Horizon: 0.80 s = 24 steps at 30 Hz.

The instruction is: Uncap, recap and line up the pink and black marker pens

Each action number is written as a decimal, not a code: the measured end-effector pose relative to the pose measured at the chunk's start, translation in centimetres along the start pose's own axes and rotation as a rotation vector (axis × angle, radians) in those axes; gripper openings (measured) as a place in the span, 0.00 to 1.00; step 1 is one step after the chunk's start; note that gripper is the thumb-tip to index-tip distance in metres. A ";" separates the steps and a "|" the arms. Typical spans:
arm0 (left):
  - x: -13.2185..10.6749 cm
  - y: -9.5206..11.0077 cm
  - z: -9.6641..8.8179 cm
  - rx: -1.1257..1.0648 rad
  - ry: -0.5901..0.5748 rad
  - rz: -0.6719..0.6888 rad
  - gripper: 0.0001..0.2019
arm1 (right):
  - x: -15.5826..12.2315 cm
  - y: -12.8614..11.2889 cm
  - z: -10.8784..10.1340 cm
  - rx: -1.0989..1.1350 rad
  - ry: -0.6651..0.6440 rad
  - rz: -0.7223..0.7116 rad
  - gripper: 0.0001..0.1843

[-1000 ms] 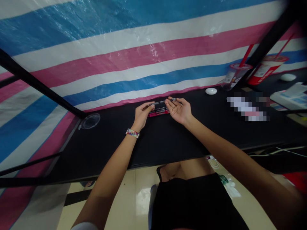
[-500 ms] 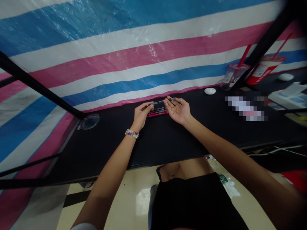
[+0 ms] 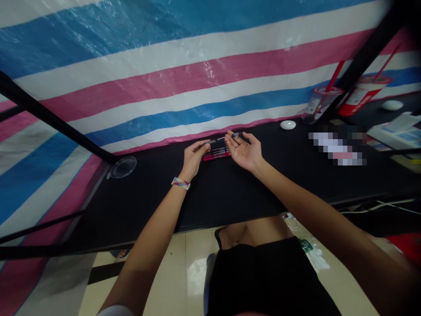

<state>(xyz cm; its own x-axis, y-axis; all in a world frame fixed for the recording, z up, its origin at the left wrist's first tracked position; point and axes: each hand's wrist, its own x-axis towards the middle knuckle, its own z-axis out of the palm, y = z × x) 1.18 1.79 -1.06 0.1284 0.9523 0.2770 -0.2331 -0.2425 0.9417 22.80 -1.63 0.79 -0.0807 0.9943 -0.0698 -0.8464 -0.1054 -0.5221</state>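
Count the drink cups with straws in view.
2. One clear cup stands near the striped sheet, just left of the slanted black post; one red-and-white cup stands right of that post. Others could be hidden.

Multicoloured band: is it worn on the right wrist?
No, the multicoloured band circles the wrist of the left hand.

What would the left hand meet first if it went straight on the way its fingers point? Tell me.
Past the pen-like bundle at its fingertips, the left hand would probably meet the right hand, though depth is hard to judge.
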 end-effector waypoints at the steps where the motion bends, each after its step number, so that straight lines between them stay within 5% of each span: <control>1: 0.0 0.0 0.0 -0.003 0.000 -0.003 0.14 | 0.1 0.0 0.0 0.008 0.003 -0.004 0.20; 24: 0.3 0.0 -0.3 0.014 0.045 0.021 0.14 | 0.8 -0.2 0.2 -0.161 0.040 -0.030 0.08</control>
<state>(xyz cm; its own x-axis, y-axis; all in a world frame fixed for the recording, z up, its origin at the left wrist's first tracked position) 0.88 2.17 -1.03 0.0806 0.9542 0.2881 -0.2215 -0.2647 0.9386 22.80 -0.79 0.97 -0.0330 0.9959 -0.0844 -0.7524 -0.0803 -0.6537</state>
